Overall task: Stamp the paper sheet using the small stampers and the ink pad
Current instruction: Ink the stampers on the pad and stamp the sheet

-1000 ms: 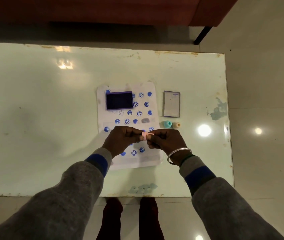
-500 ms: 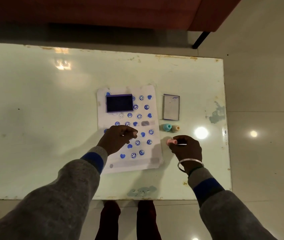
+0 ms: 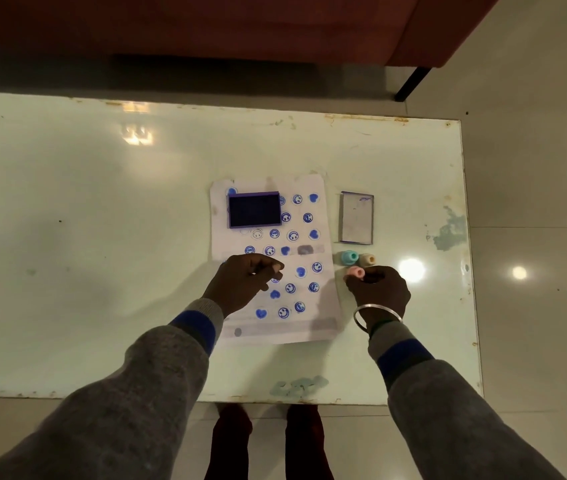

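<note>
The right hand [image 3: 377,289] pinches the pink stamper [image 3: 355,271] just right of the paper sheet [image 3: 323,296], near the teal stamper [image 3: 348,258], while the left hand [image 3: 244,282] hovers curled over the sheet, its grasp unclear, and the ink pad [image 3: 254,209] lies on the sheet's upper left.

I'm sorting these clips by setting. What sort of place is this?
Probably a home living room: a worn, glossy low table, what looks like a red-brown sofa with a black leg behind it, and a shiny tiled floor.
</note>
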